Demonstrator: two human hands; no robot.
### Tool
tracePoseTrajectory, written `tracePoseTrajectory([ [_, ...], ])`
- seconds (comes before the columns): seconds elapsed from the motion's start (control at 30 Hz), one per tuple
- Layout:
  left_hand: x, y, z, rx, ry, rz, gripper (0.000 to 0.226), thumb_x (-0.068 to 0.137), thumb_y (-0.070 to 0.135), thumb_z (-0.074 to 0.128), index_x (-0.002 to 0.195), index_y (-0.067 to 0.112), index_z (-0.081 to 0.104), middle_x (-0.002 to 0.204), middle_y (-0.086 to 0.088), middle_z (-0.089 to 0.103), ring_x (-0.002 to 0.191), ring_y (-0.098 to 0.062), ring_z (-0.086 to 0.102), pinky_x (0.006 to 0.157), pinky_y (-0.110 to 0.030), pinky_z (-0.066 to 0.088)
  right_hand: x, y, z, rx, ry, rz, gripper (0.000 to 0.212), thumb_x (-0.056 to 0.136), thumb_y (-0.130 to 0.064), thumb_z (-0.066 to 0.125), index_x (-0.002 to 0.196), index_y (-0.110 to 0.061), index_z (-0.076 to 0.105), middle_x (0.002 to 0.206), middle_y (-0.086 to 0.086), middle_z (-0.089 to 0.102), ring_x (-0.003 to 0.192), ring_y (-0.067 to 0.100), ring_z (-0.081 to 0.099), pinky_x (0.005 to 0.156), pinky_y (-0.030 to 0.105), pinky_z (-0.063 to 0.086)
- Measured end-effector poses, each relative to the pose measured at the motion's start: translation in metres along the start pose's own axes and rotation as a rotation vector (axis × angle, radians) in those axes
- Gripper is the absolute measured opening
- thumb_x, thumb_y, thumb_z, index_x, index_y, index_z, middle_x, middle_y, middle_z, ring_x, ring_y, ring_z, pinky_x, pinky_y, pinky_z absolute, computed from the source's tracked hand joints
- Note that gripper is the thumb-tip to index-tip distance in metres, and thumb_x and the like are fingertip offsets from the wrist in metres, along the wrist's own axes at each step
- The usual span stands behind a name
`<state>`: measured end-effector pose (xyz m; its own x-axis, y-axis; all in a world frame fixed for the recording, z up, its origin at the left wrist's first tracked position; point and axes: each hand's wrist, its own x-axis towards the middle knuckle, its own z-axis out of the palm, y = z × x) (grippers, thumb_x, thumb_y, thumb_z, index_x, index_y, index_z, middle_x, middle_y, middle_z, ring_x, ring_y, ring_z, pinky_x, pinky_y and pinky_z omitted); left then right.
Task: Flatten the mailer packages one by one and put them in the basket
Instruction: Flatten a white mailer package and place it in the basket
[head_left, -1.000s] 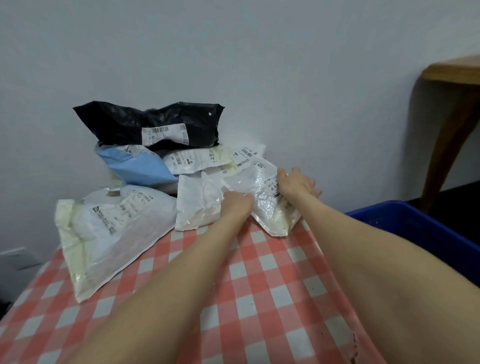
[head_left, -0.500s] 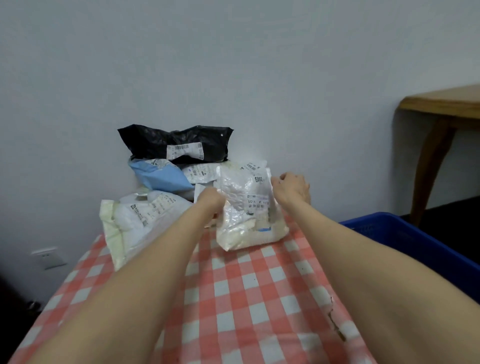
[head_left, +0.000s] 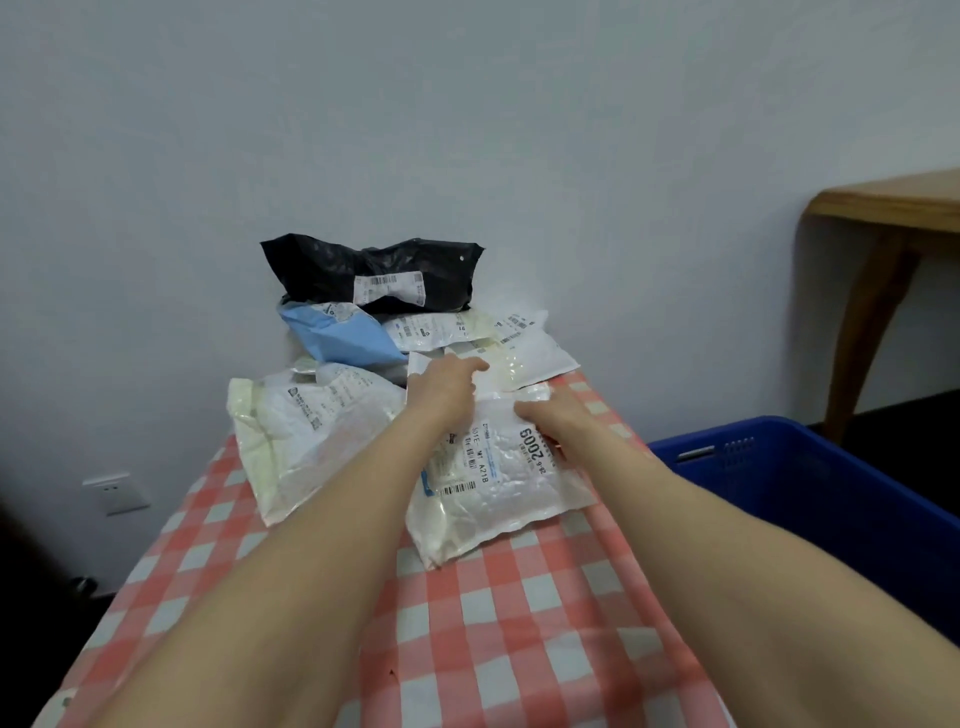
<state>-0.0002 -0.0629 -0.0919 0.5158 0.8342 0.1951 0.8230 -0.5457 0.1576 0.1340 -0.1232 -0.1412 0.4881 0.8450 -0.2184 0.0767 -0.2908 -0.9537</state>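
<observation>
A crinkled white mailer (head_left: 493, 499) with a barcode label lies on the red-and-white checked table (head_left: 519, 623), in front of me. My left hand (head_left: 444, 387) holds its far left corner, one finger stretched to the right. My right hand (head_left: 553, 423) grips its far right edge over the printed label. The blue plastic basket (head_left: 779, 467) stands to the right, below the table edge, and what it holds is hidden from me.
More mailers are piled against the wall: a black one (head_left: 322, 265) on top, a blue one (head_left: 343, 338) under it, several white ones (head_left: 535, 348), and a large white one (head_left: 311, 441) at left. A wooden table (head_left: 893, 208) stands at far right.
The white mailer was lifted off the pile, held upright between both hands, then brought toward me and laid flat on the cloth. Both hands stay at its far edge.
</observation>
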Motion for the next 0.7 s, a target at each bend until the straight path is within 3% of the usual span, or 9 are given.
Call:
tracePoseTrajectory([
  [0.07, 0.000, -0.007, 0.005, -0.061, 0.045, 0.008, 0.040, 0.097, 0.012, 0.044, 0.133, 0.030, 0.050, 0.132, -0.004, 0.049, 0.123, -0.022, 0.046, 0.100, -0.042, 0.040, 0.010, 0.008, -0.001, -0.009, 0.112, 0.043, 0.016, 0.083, -0.014, 0.060, 0.098, -0.007, 0.060, 0.102, 0.014, 0.068, 0.087, 0.030, 0.067, 0.079, 0.040, 0.058],
  [0.13, -0.002, -0.015, 0.008, -0.117, 0.024, 0.002, 0.033, 0.097, 0.018, 0.045, 0.127, 0.029, 0.056, 0.131, -0.005, 0.047, 0.120, -0.022, 0.048, 0.098, -0.038, 0.043, 0.016, 0.012, -0.004, -0.015, 0.201, 0.066, 0.023, 0.089, -0.012, 0.054, 0.110, -0.004, 0.059, 0.115, 0.014, 0.063, 0.103, 0.032, 0.063, 0.090, 0.038, 0.053],
  [0.23, -0.016, -0.020, 0.015, -0.148, -0.040, -0.029, 0.036, 0.093, 0.029, 0.052, 0.129, 0.029, 0.053, 0.132, -0.008, 0.041, 0.115, -0.025, 0.051, 0.097, -0.036, 0.043, 0.021, 0.009, -0.008, 0.017, 0.260, 0.084, 0.044, 0.096, -0.025, 0.049, 0.135, -0.004, 0.048, 0.131, 0.016, 0.055, 0.116, 0.033, 0.056, 0.092, 0.036, 0.047],
  [0.37, -0.032, -0.025, 0.029, -0.261, -0.139, -0.165, 0.055, 0.087, 0.038, 0.057, 0.140, 0.030, 0.042, 0.137, -0.013, 0.033, 0.117, -0.033, 0.049, 0.100, -0.035, 0.039, 0.018, 0.011, -0.012, 0.003, 0.216, 0.085, 0.079, 0.079, -0.058, 0.056, 0.140, -0.011, 0.041, 0.129, 0.012, 0.057, 0.112, 0.034, 0.058, 0.097, 0.045, 0.047],
  [0.43, -0.039, -0.025, 0.036, -0.299, -0.175, -0.208, 0.060, 0.086, 0.041, 0.058, 0.142, 0.032, 0.039, 0.140, -0.012, 0.037, 0.121, -0.030, 0.048, 0.103, -0.034, 0.039, 0.007, 0.013, -0.016, -0.023, 0.153, 0.081, 0.084, 0.069, -0.062, 0.061, 0.136, -0.014, 0.044, 0.125, 0.007, 0.060, 0.110, 0.031, 0.059, 0.096, 0.044, 0.047],
  [0.5, -0.044, -0.020, 0.040, -0.334, -0.161, -0.235, 0.062, 0.086, 0.040, 0.059, 0.143, 0.032, 0.037, 0.139, -0.013, 0.038, 0.121, -0.029, 0.047, 0.105, -0.034, 0.038, 0.000, 0.016, -0.020, 0.042, 0.060, 0.048, 0.073, 0.068, -0.057, 0.072, 0.123, -0.015, 0.051, 0.113, 0.004, 0.063, 0.103, 0.025, 0.061, 0.091, 0.037, 0.048],
  [0.57, -0.045, -0.011, 0.044, -0.363, -0.141, -0.247, 0.061, 0.088, 0.035, 0.059, 0.144, 0.031, 0.036, 0.137, -0.014, 0.035, 0.118, -0.030, 0.048, 0.102, -0.032, 0.037, 0.008, 0.021, -0.021, 0.071, 0.044, 0.019, 0.095, 0.047, -0.064, 0.081, 0.123, -0.015, 0.052, 0.113, 0.003, 0.065, 0.101, 0.023, 0.063, 0.090, 0.037, 0.051],
  [0.63, -0.041, -0.002, 0.046, -0.350, -0.125, -0.235, 0.059, 0.089, 0.029, 0.058, 0.144, 0.029, 0.036, 0.136, -0.015, 0.033, 0.116, -0.031, 0.048, 0.100, -0.031, 0.037, 0.039, 0.036, -0.024, 0.034, 0.100, -0.030, 0.117, 0.032, -0.071, 0.073, 0.133, -0.017, 0.048, 0.122, 0.004, 0.063, 0.107, 0.025, 0.062, 0.094, 0.043, 0.051],
  [0.7, -0.035, 0.004, 0.050, -0.322, -0.100, -0.210, 0.057, 0.089, 0.025, 0.057, 0.143, 0.027, 0.038, 0.137, -0.017, 0.033, 0.118, -0.032, 0.047, 0.100, -0.033, 0.037, 0.052, 0.042, -0.031, -0.003, 0.135, -0.045, 0.109, 0.045, -0.070, 0.061, 0.136, -0.014, 0.046, 0.126, 0.006, 0.061, 0.111, 0.027, 0.060, 0.097, 0.044, 0.049],
])
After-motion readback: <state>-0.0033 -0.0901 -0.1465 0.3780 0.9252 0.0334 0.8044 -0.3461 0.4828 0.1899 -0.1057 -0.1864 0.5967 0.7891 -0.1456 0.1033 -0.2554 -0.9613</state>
